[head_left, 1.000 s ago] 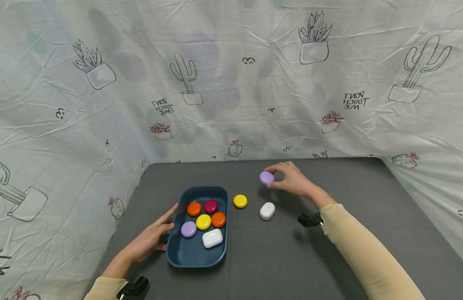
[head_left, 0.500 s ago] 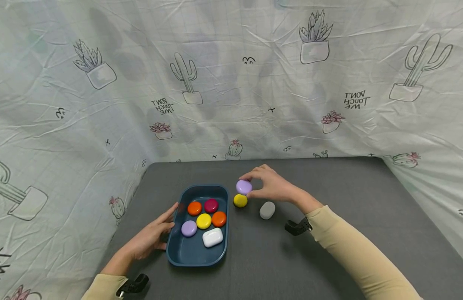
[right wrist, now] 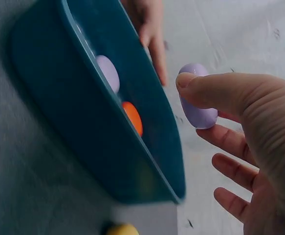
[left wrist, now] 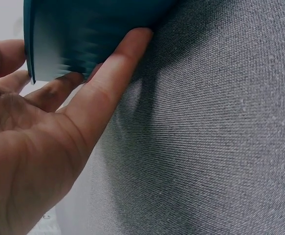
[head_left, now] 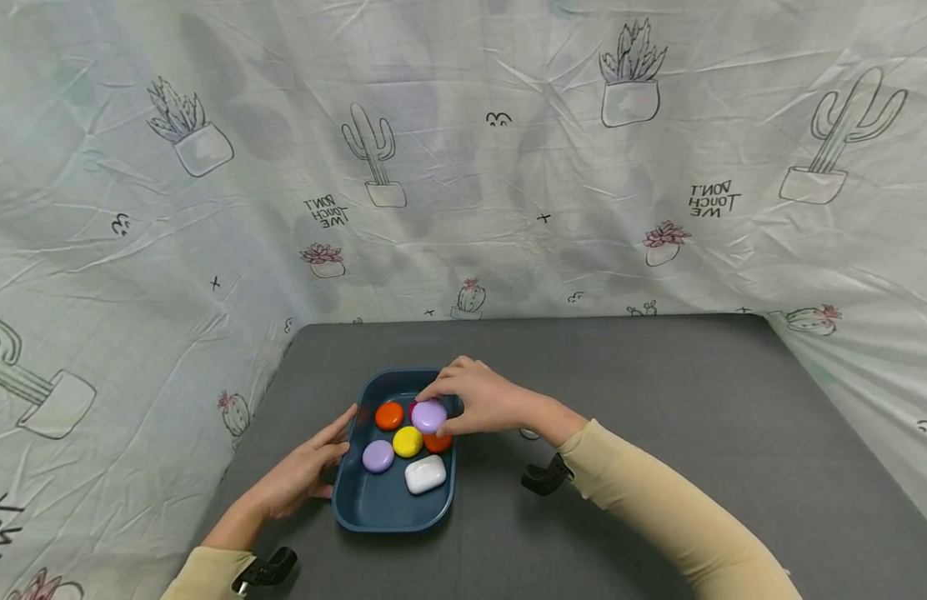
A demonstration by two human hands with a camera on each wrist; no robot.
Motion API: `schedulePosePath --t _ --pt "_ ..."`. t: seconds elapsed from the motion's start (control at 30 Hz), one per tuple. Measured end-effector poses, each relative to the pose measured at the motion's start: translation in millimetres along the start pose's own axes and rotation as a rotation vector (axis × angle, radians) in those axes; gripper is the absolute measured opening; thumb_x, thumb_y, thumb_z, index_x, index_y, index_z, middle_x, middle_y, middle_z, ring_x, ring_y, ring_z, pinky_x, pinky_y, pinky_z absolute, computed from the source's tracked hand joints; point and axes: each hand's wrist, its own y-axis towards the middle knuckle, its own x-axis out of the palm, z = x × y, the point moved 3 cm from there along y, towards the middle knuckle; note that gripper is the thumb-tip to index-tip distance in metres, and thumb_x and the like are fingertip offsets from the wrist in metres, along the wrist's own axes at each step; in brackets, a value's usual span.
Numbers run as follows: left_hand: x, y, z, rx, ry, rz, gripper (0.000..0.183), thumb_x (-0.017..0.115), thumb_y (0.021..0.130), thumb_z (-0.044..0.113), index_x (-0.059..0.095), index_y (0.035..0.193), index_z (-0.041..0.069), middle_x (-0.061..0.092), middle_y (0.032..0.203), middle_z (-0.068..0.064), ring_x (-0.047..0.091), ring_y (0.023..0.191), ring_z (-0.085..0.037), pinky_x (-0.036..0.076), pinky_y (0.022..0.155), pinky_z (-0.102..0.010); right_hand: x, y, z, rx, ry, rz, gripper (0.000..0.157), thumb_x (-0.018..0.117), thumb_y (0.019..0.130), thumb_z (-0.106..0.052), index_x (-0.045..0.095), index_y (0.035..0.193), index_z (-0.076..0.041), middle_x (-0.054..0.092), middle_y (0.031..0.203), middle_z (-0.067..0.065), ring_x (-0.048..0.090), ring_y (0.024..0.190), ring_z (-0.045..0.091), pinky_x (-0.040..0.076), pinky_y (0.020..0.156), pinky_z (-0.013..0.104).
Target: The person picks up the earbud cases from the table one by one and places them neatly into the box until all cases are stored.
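Observation:
My right hand point(head_left: 488, 398) pinches a glossy, rounded purple piece point(head_left: 429, 417) between thumb and fingertips, above the right part of a dark blue tray point(head_left: 392, 518). In the right wrist view, the held purple piece point(right wrist: 201, 115) is raised past the tray's rim. Inside the tray lie a second purple piece point(head_left: 378, 456), a yellow one point(head_left: 408, 442), orange ones point(head_left: 389, 416) and a white oblong one point(head_left: 426, 475). A dark red piece is mostly hidden behind the held one. My left hand point(head_left: 302, 475) rests against the tray's left side, its fingers fairly straight.
On the grey table point(head_left: 613, 367), a white piece point(head_left: 529, 434) shows partly beneath my right wrist. A yellow piece point(right wrist: 122, 229) lies outside the tray, hidden in the head view. A cloth printed with cacti point(head_left: 433, 167) hangs behind the table.
My right hand has carried the purple piece leftward, past the loose yellow piece, to above the tray. The left hand and the tray have stayed put.

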Motion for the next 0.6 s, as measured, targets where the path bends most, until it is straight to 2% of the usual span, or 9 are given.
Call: schedulePosePath --t 0.33,0.6 --pt "-1.3 -1.8 -1.8 0.022 0.009 -0.038 0.064 0.043 0.111 0.033 0.009 0.165 0.041 0.001 0.168 -0.023 0.04 0.137 -0.048 0.055 0.088 -0.056 34.3 24.5 -23.4 -0.108 -0.151 -0.087 0.047 0.081 0.088 -0.041 0.069 0.133 -0.032 0.064 0.126 -0.013 0.045 0.118 0.014 0.037 0.101 0.036" --pt "-0.9 -2.6 -1.5 0.037 0.012 -0.055 0.063 0.041 0.112 0.032 0.007 0.165 0.039 -0.001 0.168 -0.023 0.037 0.139 -0.048 0.055 0.089 -0.055 53.8 35.6 -35.5 -0.156 -0.225 -0.155 0.05 0.083 0.085 -0.048 0.07 0.13 -0.031 0.066 0.12 -0.021 0.046 0.118 0.012 0.036 0.096 0.032"
